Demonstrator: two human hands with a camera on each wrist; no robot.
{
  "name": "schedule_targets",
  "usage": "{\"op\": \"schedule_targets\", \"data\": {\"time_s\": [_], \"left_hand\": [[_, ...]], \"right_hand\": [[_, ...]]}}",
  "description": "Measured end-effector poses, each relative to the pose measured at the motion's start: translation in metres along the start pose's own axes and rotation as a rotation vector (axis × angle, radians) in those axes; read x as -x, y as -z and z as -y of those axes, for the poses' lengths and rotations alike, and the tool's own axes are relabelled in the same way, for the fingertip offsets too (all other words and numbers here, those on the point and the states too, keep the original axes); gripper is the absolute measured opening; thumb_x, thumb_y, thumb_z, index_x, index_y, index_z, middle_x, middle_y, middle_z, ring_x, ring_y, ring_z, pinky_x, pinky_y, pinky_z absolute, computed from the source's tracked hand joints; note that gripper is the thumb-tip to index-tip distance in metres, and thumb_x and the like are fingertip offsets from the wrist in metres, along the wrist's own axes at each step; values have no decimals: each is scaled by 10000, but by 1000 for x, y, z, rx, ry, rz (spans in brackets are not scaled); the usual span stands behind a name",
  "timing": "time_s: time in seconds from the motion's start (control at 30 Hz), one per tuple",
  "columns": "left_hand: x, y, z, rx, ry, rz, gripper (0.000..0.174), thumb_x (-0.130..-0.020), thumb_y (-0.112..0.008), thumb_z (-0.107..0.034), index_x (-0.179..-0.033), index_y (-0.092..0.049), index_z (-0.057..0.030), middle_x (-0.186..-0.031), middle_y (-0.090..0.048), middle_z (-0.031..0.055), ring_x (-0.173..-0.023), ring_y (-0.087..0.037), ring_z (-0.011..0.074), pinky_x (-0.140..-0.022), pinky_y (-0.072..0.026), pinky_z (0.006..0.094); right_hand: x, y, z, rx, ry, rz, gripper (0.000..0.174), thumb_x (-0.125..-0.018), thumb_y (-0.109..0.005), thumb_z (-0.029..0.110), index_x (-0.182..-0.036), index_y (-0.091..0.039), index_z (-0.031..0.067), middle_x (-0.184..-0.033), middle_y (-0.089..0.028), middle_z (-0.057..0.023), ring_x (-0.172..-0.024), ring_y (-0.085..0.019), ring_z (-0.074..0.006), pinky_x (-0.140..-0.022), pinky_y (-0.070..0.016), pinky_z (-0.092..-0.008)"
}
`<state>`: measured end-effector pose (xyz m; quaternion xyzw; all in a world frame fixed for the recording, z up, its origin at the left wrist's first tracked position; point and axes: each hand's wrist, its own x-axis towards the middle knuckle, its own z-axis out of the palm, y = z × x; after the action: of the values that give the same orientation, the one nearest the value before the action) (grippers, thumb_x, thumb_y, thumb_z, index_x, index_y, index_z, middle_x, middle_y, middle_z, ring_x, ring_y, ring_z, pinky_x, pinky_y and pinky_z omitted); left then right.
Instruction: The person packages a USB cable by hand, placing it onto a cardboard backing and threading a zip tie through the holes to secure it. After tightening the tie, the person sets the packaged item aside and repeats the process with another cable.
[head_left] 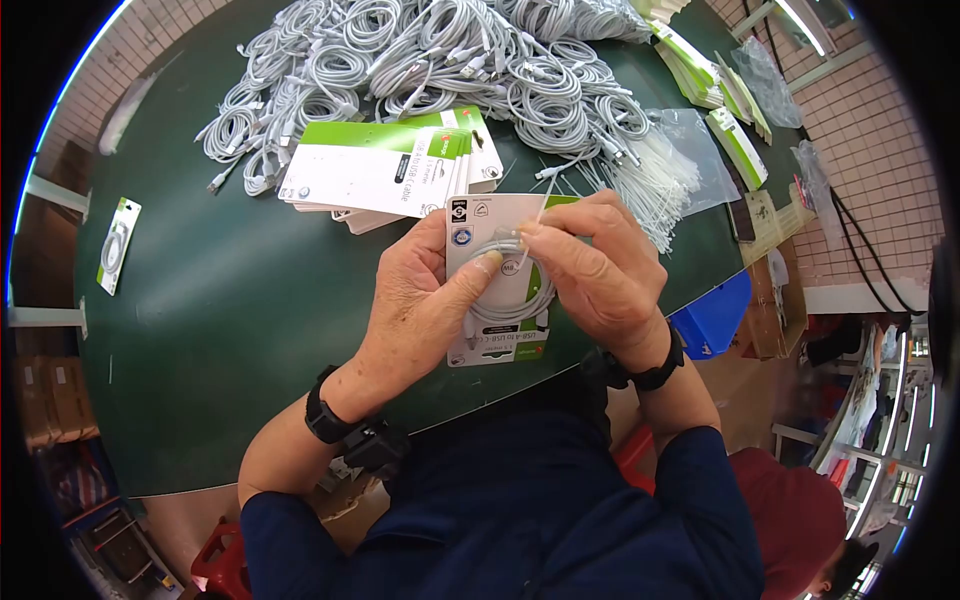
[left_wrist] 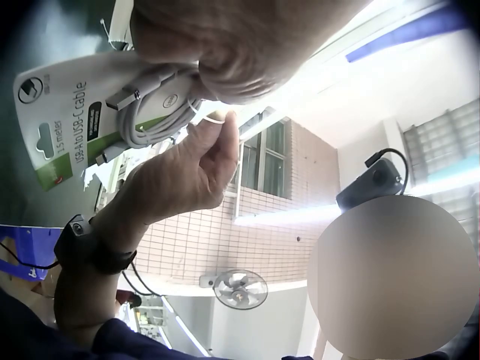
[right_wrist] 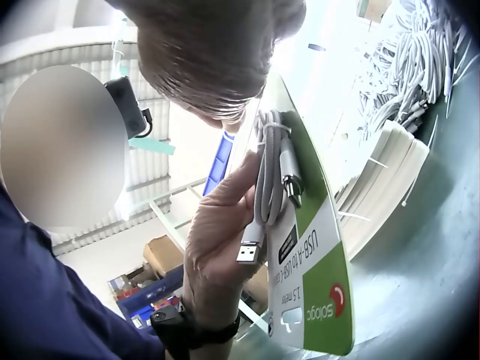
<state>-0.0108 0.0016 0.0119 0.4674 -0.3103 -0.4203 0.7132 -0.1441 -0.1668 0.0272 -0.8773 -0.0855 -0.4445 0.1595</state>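
Note:
My left hand (head_left: 415, 295) grips a white and green cable card (head_left: 483, 208), its thumb pressing a coiled light grey USB cable (head_left: 542, 298) against the card's face. At the coil's upper side, my right hand (head_left: 612, 265) pinches a thin white cable tie (left_wrist: 210, 118) between thumb and fingertips. The tie forms a loop by the coil in the left wrist view. Both cable plugs, including the USB-A plug (right_wrist: 250, 247), hang at the card's printed lower half.
Beyond the hands lies a stack of cards (head_left: 370, 165), with a heap of coiled cables (head_left: 430, 60) behind it. Loose white cable ties (head_left: 650, 190) spread to the right. A carded cable (head_left: 118, 245) lies far left. A blue bin (head_left: 715, 315) stands beyond the table's right edge.

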Motion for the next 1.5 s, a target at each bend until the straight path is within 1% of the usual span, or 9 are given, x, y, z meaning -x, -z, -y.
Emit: {"op": "schedule_targets", "data": {"time_s": [0.07, 0.13, 0.27, 0.47, 0.67, 1.07, 1.37, 1.47, 1.5], "left_hand": [[0, 0, 1, 21, -8, 4, 393, -1035, -627, 3, -1420, -575, 61, -1286, -724, 146, -1140, -700, 166, -1008, -578, 334], [-1, 1, 1, 35, -16, 6, 390, -1036, -626, 3, -1418, -577, 61, -1284, -724, 147, -1138, -701, 167, -1007, -578, 334], [0, 1, -1, 30, -24, 3, 389, -1035, -628, 2, -1416, -576, 64, -1278, -728, 147, -1130, -702, 165, -1005, -578, 332], [-1, 1, -2, 14, -25, -9, 392, -1031, -633, 5, -1413, -575, 69, -1271, -730, 145, -1121, -703, 162, -1002, -578, 328], [0, 0, -2, 10, -24, -7, 392, -1028, -638, 7, -1410, -576, 68, -1274, -728, 146, -1127, -701, 165, -1004, -575, 328], [1, -1, -3, -11, -25, -11, 387, -1024, -640, 11, -1403, -583, 65, -1268, -732, 142, -1123, -703, 162, -996, -575, 326], [2, -2, -2, -21, -20, -5, 364, -1014, -663, 0, -1371, -613, 52, -1239, -743, 130, -1098, -708, 150, -968, -583, 315], [4, -2, 0, -72, -49, 1, 351, -1007, -686, -19, -1347, -628, 47, -1217, -746, 123, -1083, -707, 140, -947, -585, 308], [5, -2, 1, -97, -66, 3, 346, -1004, -694, -26, -1337, -633, 45, -1209, -747, 121, -1078, -706, 136, -940, -585, 305]], "right_hand": [[-3, 9, 6, 44, 23, 67, 474, -678, -807, -52, -1147, -769, 11, -1109, -713, -120, -877, -688, -252, -675, -581, -346], [-1, 10, 7, 20, 75, 63, 472, -682, -811, -11, -1151, -777, 19, -1126, -707, -110, -891, -692, -253, -697, -594, -338], [3, 7, 12, -32, 89, 55, 470, -677, -814, 25, -1146, -781, 21, -1129, -711, -113, -909, -705, -260, -734, -614, -333], [7, 5, 13, -82, 32, 14, 422, -692, -801, -7, -1114, -785, 9, -1107, -737, -138, -886, -718, -273, -724, -616, -341], [9, 1, 11, -87, 12, -14, 414, -688, -799, -44, -1098, -790, 13, -1089, -746, -143, -851, -716, -268, -698, -611, -341], [4, 1, 12, -83, -12, -47, 458, -648, -812, -99, -1078, -780, 54, -1029, -755, -113, -801, -705, -248, -653, -591, -318], [0, -2, 11, -44, -17, -51, 398, -674, -816, -100, -1037, -770, 55, -980, -754, -88, -766, -680, -235, -602, -553, -319], [-1, -4, 8, -94, -106, -43, 383, -679, -823, -86, -1031, -766, 53, -962, -751, -74, -761, -672, -232, -593, -546, -325], [-2, -3, 8, -90, -100, -31, 383, -680, -824, -83, -1033, -763, 51, -959, -751, -73, -754, -670, -231, -590, -546, -325]]}}
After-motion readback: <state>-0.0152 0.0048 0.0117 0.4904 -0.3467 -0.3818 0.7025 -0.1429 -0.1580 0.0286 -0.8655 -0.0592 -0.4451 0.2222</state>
